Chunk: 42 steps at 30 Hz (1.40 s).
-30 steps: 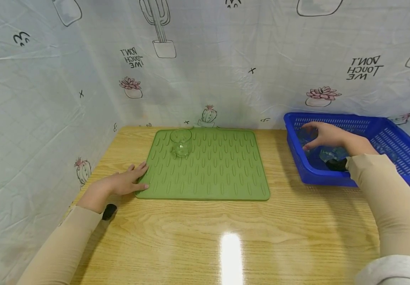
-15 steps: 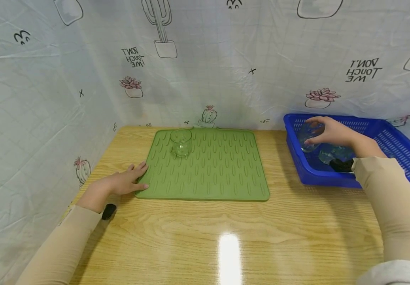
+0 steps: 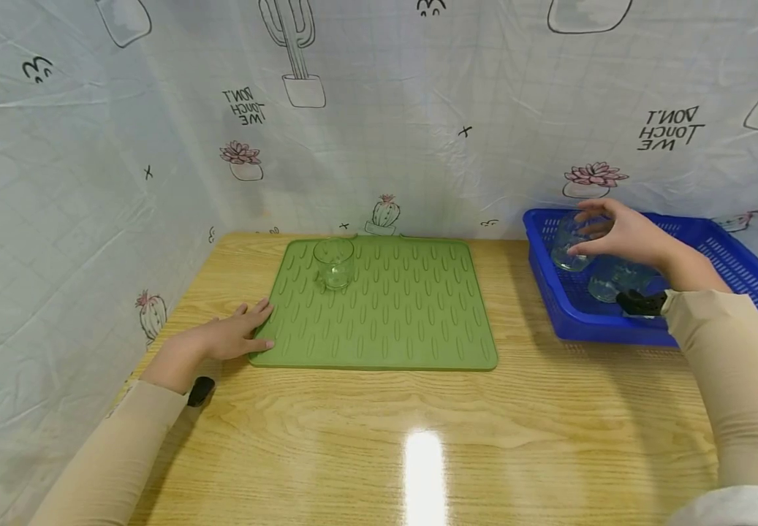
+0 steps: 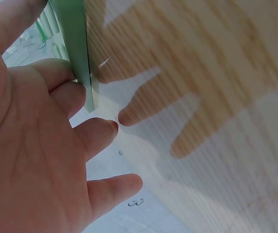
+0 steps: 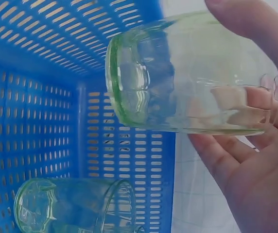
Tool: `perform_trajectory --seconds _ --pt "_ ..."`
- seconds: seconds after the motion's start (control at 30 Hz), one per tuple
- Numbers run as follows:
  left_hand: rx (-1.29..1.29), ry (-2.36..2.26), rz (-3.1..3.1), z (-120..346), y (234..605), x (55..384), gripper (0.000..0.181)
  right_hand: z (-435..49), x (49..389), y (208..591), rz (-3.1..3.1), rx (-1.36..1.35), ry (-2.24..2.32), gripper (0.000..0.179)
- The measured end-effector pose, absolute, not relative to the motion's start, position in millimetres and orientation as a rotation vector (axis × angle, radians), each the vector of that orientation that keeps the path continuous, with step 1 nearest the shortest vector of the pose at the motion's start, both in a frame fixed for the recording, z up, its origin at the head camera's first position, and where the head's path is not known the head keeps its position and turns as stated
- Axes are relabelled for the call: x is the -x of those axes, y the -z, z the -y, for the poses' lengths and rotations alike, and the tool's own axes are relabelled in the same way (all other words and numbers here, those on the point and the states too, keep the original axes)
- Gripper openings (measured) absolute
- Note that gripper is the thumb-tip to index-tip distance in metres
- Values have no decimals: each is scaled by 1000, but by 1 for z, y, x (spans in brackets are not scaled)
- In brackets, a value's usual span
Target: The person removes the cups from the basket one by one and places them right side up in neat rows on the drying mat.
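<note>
My right hand (image 3: 625,232) grips a clear greenish drinking glass (image 5: 178,77), thumb on one side and fingers round the other. In the head view that glass overlaps the left end of the blue plastic basket (image 3: 546,292). A second glass (image 5: 76,206) lies on its side in the basket, partly hidden by my right hand and wrist in the head view. With fingers spread, my left hand (image 3: 227,337) touches the left edge of the green ribbed mat (image 3: 405,314). One more clear glass (image 3: 335,264) stands upright at the mat's back left.
A wooden table (image 3: 326,438) bears the mat and, to its right, the basket. Printed plastic sheeting (image 3: 418,109) hangs behind the table and along its left side. A black strap piece (image 3: 642,302) is at my right wrist.
My right hand has risen and shifted slightly right, lifting the glass from lower in the basket. The left hand and the glass on the mat stay where they were.
</note>
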<state>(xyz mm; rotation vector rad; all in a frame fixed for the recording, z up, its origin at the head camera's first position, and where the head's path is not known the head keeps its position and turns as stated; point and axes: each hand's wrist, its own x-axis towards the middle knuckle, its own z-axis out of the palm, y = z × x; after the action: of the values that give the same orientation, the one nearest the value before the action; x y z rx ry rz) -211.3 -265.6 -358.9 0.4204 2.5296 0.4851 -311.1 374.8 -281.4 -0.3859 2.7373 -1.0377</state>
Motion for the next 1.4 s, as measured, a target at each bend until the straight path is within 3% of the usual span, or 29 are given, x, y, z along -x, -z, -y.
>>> perform_trajectory --seconds 0.27,0.57,0.8,1.07,1.4 --pt "-423 -479 -2529 268 359 214 87 -376 307 277 -2713 327 1121 95" --pt "-429 -499 -2515 267 356 215 87 -377 297 276 -2789 380 1239 75" --pt "-434 -501 -2519 267 357 215 87 -372 290 277 -2727 505 1553 57" --pt "-431 -504 -2526 267 358 216 88 -363 281 276 -2287 684 2104 55" --pt "-422 -505 -2520 267 360 215 89 -342 274 268 -2508 624 1849 56"
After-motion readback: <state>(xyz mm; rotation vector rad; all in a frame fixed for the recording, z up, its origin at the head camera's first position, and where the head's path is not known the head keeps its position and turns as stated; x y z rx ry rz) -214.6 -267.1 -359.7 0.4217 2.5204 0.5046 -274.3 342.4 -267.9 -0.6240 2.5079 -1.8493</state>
